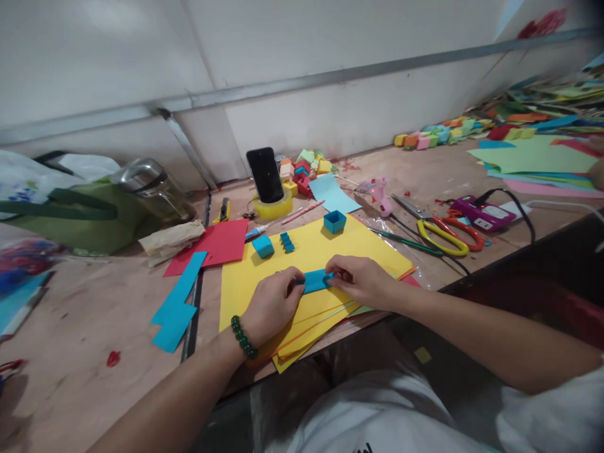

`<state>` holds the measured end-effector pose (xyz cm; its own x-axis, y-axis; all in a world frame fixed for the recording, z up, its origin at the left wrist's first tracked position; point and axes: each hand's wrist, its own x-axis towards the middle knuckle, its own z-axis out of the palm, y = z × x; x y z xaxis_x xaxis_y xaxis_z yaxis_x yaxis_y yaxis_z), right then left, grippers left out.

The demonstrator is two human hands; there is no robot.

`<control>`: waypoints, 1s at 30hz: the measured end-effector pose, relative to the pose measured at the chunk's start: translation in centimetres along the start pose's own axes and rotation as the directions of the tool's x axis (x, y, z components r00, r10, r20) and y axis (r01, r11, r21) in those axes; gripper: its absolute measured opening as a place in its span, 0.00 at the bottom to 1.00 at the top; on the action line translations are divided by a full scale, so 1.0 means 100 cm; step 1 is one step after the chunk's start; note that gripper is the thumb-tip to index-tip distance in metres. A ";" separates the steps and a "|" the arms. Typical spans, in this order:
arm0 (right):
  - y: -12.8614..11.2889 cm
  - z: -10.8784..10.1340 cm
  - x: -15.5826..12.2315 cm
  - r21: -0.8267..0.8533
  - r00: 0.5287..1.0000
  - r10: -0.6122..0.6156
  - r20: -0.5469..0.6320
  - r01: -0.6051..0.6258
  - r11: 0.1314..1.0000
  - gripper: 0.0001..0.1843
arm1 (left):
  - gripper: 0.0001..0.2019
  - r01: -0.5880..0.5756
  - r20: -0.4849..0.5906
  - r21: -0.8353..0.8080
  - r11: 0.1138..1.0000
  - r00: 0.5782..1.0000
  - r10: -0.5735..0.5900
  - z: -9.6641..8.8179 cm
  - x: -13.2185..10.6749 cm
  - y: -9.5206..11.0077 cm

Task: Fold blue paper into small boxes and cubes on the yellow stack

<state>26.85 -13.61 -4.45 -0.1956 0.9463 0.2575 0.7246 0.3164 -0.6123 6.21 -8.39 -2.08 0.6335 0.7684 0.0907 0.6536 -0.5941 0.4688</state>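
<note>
A blue paper strip (315,281) is held by its two ends above a stack of yellow paper (302,321). My left hand (278,299), with a green bead bracelet at the wrist, pinches the left end between thumb and fingers. The right end is in the closed fingers of my right hand (356,278). Just behind the strip lie a closed blue paper box (263,246) and a small folded blue paper piece (287,243). An open-topped blue paper box (335,221) stands farther back on the yellow sheets.
Left are blue paper pieces (175,321) and red paper (221,248). A phone (265,175) leans on a tape roll (274,206). Right are a pink glue gun (379,194), scissors (443,236) and a purple power strip (482,214) with cords. Small paper boxes (434,135) line the wall.
</note>
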 end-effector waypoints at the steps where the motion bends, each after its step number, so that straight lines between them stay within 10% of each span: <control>1: -0.001 -0.001 0.000 -0.007 1.000 -0.023 0.003 0.023 1.000 0.04 | 0.05 0.005 -0.001 0.004 1.000 1.000 -0.005 0.000 0.000 0.001; 7: 0.001 0.000 -0.001 -0.013 0.992 -0.127 -0.009 0.127 0.992 0.06 | 0.05 0.014 0.023 0.004 1.000 1.000 -0.014 -0.003 0.001 0.003; 15: -0.001 -0.001 -0.003 0.132 1.000 0.026 0.010 -0.027 0.991 0.04 | 0.06 0.015 0.024 -0.018 1.000 1.000 -0.014 -0.003 0.002 0.002; 30: -0.002 -0.003 -0.009 -0.100 0.986 -0.160 0.035 0.163 0.982 0.12 | 0.08 -0.006 0.139 -0.028 1.000 0.990 0.010 -0.012 -0.002 0.000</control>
<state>27.12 -14.49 -4.34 -0.3320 0.8850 0.3265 0.7452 0.4583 -0.4843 5.59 -8.28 -1.00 0.6911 0.7222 -0.0275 0.6380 -0.5918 0.4927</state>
